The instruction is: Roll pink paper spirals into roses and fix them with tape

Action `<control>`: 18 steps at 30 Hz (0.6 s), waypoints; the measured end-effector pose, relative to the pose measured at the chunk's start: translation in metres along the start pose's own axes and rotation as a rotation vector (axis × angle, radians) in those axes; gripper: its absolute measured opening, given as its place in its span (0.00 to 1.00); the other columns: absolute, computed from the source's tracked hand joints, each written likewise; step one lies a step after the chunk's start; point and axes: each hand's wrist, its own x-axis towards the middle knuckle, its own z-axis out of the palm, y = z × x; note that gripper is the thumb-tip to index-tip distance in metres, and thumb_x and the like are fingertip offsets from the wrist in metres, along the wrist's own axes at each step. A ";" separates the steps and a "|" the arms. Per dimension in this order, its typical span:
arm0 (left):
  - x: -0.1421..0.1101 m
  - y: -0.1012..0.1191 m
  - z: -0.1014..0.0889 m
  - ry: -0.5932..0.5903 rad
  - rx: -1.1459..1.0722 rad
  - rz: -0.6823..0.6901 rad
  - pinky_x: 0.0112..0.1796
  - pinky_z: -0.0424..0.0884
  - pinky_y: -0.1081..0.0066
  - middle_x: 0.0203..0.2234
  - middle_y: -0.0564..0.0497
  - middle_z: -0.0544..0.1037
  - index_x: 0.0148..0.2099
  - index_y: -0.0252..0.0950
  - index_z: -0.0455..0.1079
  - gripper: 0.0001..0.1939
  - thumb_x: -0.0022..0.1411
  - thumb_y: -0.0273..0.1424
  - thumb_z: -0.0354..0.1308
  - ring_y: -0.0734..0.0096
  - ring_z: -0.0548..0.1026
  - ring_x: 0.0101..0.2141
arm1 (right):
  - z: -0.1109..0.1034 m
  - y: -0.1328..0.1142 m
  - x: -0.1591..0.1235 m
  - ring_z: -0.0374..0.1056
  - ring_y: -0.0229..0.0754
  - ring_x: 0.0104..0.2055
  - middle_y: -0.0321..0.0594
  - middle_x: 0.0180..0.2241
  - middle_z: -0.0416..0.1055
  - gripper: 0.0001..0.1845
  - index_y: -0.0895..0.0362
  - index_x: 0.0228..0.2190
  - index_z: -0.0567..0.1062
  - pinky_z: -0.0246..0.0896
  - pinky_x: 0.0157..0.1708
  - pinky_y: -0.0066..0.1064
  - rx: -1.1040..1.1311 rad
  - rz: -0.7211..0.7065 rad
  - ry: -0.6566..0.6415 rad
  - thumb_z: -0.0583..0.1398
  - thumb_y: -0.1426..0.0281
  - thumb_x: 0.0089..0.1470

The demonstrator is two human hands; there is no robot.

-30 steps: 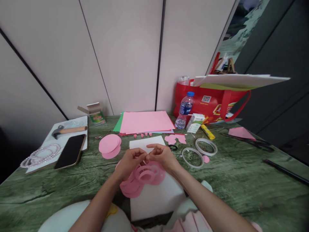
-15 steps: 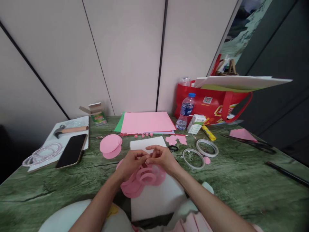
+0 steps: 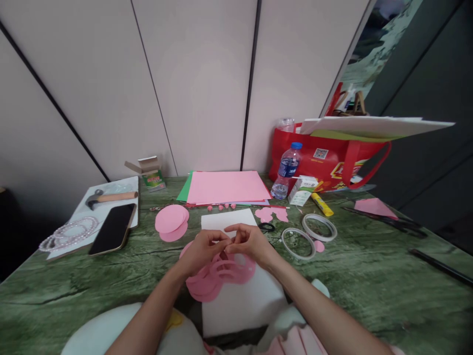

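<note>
My left hand (image 3: pixel 209 251) and my right hand (image 3: pixel 248 244) meet at the fingertips, both closed in a pinch. Just under the fingers hangs a pink paper cut-out (image 3: pixel 231 271) with ring-like openings, blurred by motion; the exact spot they grip is hidden. Beneath and left of it, several round pink paper pieces (image 3: pixel 203 291) overlap. A white foam-like board or sheet (image 3: pixel 240 310) lies under the hands, and its far part (image 3: pixel 231 217) shows beyond them.
Pink paper circles (image 3: pixel 172 222), small pink cut-outs (image 3: pixel 271 214), tape rolls (image 3: pixel 298 243) and black-handled scissors (image 3: pixel 266 227) lie around. Coloured sheets (image 3: pixel 229 187), a water bottle (image 3: pixel 286 172) and a red bag (image 3: pixel 332 158) stand behind. Phone (image 3: pixel 113 229) and hammer (image 3: pixel 114 197) are left.
The pink cut-out under my fingers has shifted and its rings look flatter and blurred. My hands stay pinched together in nearly the same place; the view has turned slightly left.
</note>
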 end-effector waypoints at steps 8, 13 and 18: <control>0.000 -0.008 -0.003 -0.050 0.008 -0.011 0.24 0.61 0.76 0.19 0.52 0.70 0.26 0.30 0.70 0.12 0.53 0.35 0.54 0.76 0.65 0.22 | -0.003 0.002 0.001 0.57 0.30 0.18 0.27 0.15 0.63 0.29 0.59 0.35 0.72 0.51 0.19 0.23 -0.047 0.052 -0.067 0.70 0.68 0.24; -0.001 -0.005 -0.002 -0.060 -0.039 -0.012 0.25 0.60 0.77 0.18 0.53 0.69 0.25 0.29 0.70 0.10 0.51 0.32 0.55 0.77 0.64 0.22 | -0.005 0.003 0.001 0.58 0.29 0.19 0.27 0.17 0.63 0.30 0.58 0.36 0.71 0.53 0.22 0.24 0.004 0.080 -0.120 0.69 0.69 0.25; -0.001 -0.003 -0.001 -0.078 -0.094 -0.028 0.25 0.60 0.76 0.18 0.53 0.69 0.25 0.29 0.70 0.10 0.51 0.32 0.56 0.77 0.64 0.22 | -0.005 0.003 0.001 0.59 0.29 0.19 0.27 0.17 0.63 0.30 0.59 0.37 0.71 0.54 0.23 0.24 0.026 0.097 -0.149 0.69 0.70 0.26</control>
